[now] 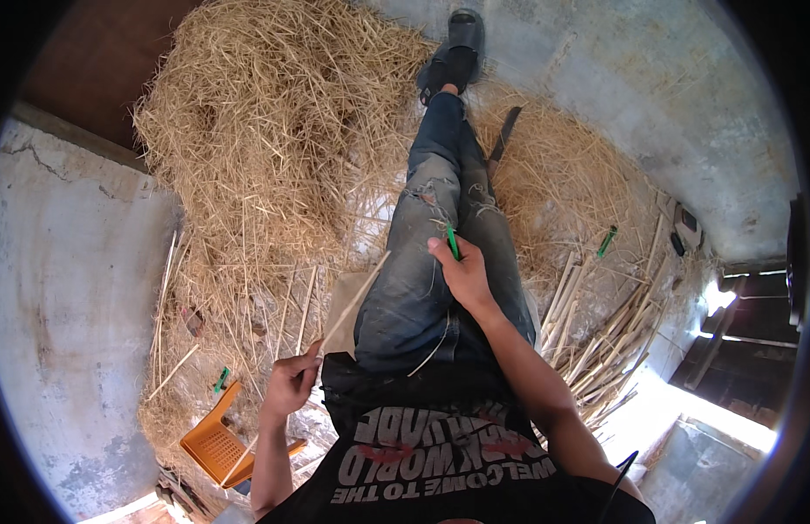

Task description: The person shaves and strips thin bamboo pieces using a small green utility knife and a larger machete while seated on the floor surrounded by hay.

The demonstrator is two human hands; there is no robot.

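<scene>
My left hand (291, 382) is closed around the lower end of a thin, pale stick (357, 299), which slants up and right beside my thigh. Over my lap, my right hand (464, 272) grips a slim green tool (453, 242); its kind is hard to tell, as my fingers cover part of it. A narrow pale strip (434, 348) lies across my jeans near the shirt hem. My legs stretch forward in torn jeans (411, 288), ankles crossed. A long-bladed knife (506, 135) lies on the straw beside my lower legs.
A big straw heap (265, 113) stands ahead on the left. On the right lies a pile of split sticks (601, 358), with a green object (606, 241) near it. An orange plastic chair (214, 445) and another green item (221, 379) sit at lower left. Walls flank both sides.
</scene>
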